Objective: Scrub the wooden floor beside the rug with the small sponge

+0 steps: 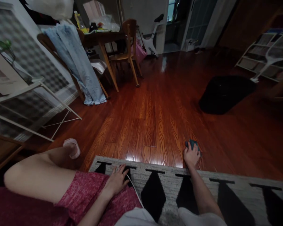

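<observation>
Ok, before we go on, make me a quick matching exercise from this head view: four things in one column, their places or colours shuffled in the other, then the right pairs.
Things:
1. Right hand
2. Left hand
3. Jeans
4. Slipper

Places or colours:
A. Resting on the red shorts
B. Pale pink
C. On a dark teal thing on the wooden floor
D. Draped over a chair

Right pairs: 1-C, 2-A, 3-D, 4-B
</observation>
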`<action>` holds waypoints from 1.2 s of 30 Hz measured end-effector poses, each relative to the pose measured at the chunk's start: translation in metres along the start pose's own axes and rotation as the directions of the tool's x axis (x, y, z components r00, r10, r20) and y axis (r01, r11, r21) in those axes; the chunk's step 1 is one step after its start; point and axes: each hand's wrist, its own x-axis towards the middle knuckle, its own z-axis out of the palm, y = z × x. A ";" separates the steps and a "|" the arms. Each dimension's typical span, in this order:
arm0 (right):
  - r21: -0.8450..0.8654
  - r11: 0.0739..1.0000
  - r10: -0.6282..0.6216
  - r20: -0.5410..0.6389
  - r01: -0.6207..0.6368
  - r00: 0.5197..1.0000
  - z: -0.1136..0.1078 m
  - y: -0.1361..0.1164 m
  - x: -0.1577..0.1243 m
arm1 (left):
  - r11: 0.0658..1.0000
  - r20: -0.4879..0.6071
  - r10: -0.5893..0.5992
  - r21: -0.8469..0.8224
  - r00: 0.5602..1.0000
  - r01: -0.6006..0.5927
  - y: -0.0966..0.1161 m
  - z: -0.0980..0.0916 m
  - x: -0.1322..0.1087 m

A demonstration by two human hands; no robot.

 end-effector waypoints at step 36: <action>0.033 0.992 0.122 -0.084 -0.119 0.989 -0.014 -0.029 -0.028 | 0.960 0.135 0.269 -0.117 0.954 -0.254 0.024 0.014 0.056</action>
